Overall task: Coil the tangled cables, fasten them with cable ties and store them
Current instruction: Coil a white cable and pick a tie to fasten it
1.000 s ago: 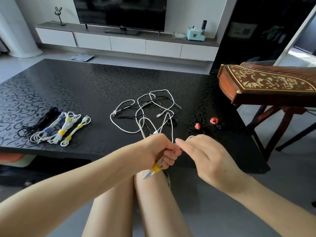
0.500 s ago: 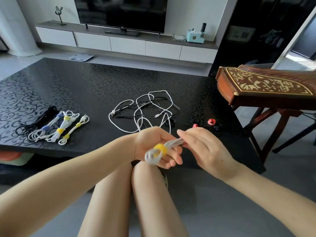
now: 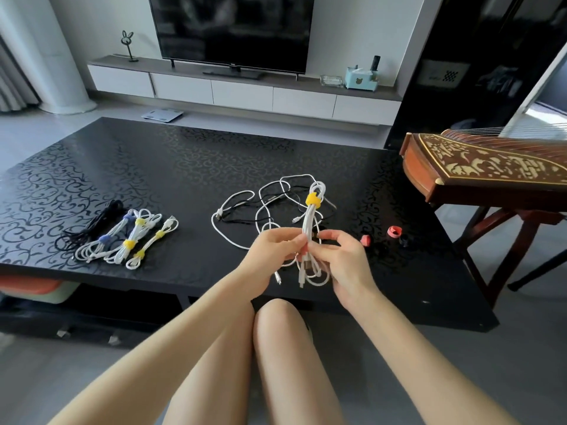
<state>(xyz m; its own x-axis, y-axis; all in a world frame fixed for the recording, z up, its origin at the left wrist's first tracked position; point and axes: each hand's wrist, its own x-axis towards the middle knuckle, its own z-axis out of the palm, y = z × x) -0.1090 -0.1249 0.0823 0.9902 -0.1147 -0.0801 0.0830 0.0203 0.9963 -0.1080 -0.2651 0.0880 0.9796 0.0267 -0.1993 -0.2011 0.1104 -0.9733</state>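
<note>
At the centre of the frame, above the table's (image 3: 184, 167) near edge, the left hand (image 3: 276, 250) and right hand (image 3: 340, 259) are pinching an upright white cable bundle (image 3: 308, 225) between curled fingers (image 3: 293, 240). It is wearing one yellow tie (image 3: 313, 200), its lower loops hanging loose. Finished bundles (image 3: 122, 240) are lying at left; a tangled pile (image 3: 245, 216) is awaiting coiling, with spare ties (image 3: 394, 232) lying at right.

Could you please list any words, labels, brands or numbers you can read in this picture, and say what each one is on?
Nothing can be read.
Television: a small mark on its lower edge, too blurred to read.
Zither: gold inlay, possibly characters, not legible.
</note>
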